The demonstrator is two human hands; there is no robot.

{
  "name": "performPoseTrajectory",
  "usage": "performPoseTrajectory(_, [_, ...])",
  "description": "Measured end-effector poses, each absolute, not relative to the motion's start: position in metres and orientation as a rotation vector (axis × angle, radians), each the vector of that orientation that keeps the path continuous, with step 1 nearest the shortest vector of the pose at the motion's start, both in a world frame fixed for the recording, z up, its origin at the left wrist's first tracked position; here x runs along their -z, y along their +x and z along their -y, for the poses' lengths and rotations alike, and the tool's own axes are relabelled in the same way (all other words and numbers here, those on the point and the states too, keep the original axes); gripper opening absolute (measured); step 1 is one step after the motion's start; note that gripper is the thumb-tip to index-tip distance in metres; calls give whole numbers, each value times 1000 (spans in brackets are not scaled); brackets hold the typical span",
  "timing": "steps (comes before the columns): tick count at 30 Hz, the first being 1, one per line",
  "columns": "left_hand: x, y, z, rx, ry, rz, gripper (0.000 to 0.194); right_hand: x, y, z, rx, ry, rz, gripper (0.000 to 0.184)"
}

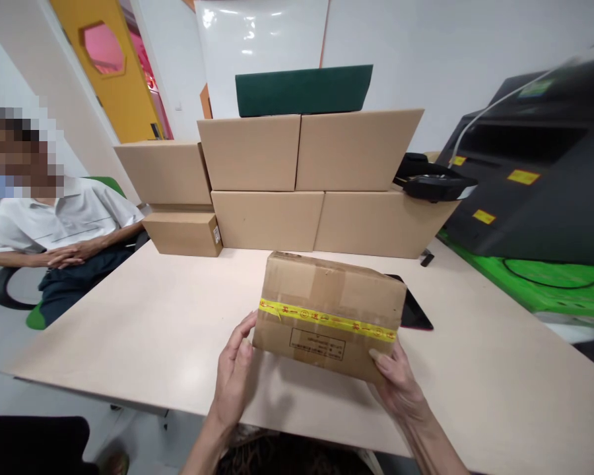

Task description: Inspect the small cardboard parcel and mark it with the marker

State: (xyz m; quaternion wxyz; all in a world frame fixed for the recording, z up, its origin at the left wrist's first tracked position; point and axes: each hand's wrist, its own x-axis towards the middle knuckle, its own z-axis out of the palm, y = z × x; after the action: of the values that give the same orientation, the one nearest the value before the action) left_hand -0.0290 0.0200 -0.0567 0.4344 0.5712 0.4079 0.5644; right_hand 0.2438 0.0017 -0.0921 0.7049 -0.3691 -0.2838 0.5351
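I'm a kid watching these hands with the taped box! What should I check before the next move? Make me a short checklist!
Left hand against the side of the cardboard box: ok.
Right hand on the box's lower corner: ok.
Yellow tape running across the box: ok.
Box resting on the table: cannot tell.
Box clear of the black tablet: cannot tell.
Seated person keeping their hands in their lap, away from the box: ok.
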Motion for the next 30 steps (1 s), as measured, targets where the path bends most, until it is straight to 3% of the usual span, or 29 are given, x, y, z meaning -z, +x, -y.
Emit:
performPoseTrajectory(7, [31, -15, -30, -1392, 1310, -1160, 39, 84, 240, 1, -1169, -855, 763, 86])
performPoseTrajectory(12, [34, -3, -41, -1455, 1098, -1247, 47, 69, 224, 10, -1135, -888, 806, 95])
performPoseTrajectory(19, [31, 1, -46, -1477, 1073, -1219, 60, 71, 220, 8, -1146, -845, 771, 90])
performPoseTrajectory(25, [22, 1, -47, -1442, 1121, -1196, 46, 77, 221, 7, -1186, -822, 678, 80])
performPoseTrajectory(30, [24, 6, -46, -1441, 1073, -1253, 53, 66, 209, 14, -1159, -842, 709, 84])
